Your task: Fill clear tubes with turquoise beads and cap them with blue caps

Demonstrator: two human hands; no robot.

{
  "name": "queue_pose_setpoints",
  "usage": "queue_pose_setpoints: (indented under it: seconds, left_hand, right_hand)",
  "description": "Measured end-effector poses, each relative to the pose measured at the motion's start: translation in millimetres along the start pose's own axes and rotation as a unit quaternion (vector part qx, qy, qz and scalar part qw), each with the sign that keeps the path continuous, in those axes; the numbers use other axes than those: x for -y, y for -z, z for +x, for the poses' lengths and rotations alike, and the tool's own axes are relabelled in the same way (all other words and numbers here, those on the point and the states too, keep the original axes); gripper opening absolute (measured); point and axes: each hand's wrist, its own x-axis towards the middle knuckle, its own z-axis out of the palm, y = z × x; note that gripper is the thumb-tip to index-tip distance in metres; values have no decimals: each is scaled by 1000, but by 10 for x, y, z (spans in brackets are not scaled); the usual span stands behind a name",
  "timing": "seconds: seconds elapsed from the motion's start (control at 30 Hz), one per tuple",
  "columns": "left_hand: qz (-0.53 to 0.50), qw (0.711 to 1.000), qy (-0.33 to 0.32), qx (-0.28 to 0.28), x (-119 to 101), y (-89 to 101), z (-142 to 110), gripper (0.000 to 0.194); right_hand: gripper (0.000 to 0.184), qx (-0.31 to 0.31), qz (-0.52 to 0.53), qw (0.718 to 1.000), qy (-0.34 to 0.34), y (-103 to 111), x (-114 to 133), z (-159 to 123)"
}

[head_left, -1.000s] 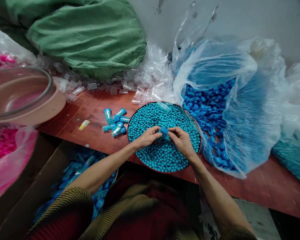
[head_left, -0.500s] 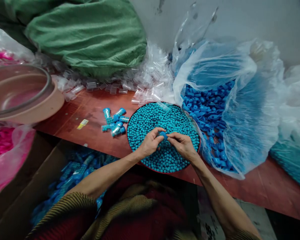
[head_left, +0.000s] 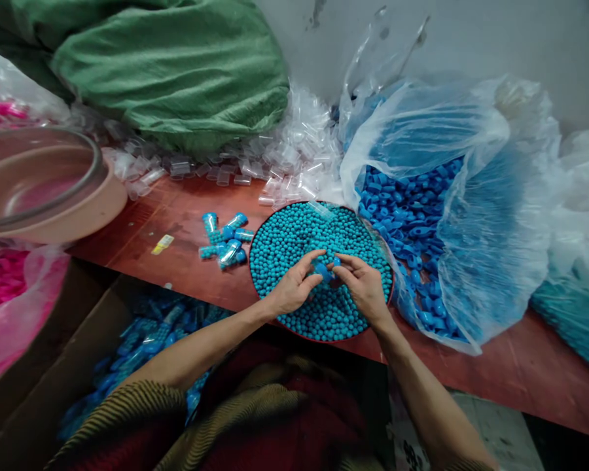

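Head view: both your hands are up over the round tray [head_left: 324,341], its teal beads [head_left: 319,317] spread below your fingers.
Left hand: your left hand [head_left: 293,288] has thumb and forefinger a little apart around a blue piece [head_left: 321,269]; the gap is about as wide as the piece, and the other fingers are hard to make out.
Right hand: your right hand [head_left: 366,288] is in a close pinch, with a small blue bit [head_left: 336,261] at the fingertips, just beside that piece. Whether the two touch, I can't tell.
Slip risk: the left hold looks light and near the tips, so a hard push from the right could twist the piece free and drop it among the beads, where blue on teal would be easy to lose.
Tray edge: its near rim sits at the table's [head_left: 186,275] front edge; a forearm bump there could tip it and send beads rolling.
Left of tray: filled tubes [head_left: 230,251] lie in a loose cluster near the rim; a careless elbow could scatter them.
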Motion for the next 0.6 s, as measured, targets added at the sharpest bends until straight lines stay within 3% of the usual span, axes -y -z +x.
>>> queue_pose_setpoints:
  seconds: [0.1,0.2,0.27,0.43,0.6]
  left_hand:
    - [34,996,-53,-59,-25,-39,-6,49]
    - [2,997,-42,-61,-33,-57,0,47]
    - [-28,998,-30,-56,-32,-67,-2,44]
    - [-79,994,-27,-73,-56,-99,-24,28]
    - [-88,990,3,-112,-102,-116,-19,20]
  right_hand:
    - [42,23,-157,981,108,-77,20,-96]
    - [74,56,-274,942,184,-137,17,-167]
    - [88,42,-335,917,214,-187,-9,-189]
    - [76,-23,-386,878,283,-283,-71,-175]
    - [70,-22,-392,872,291,-355,-110,-122]
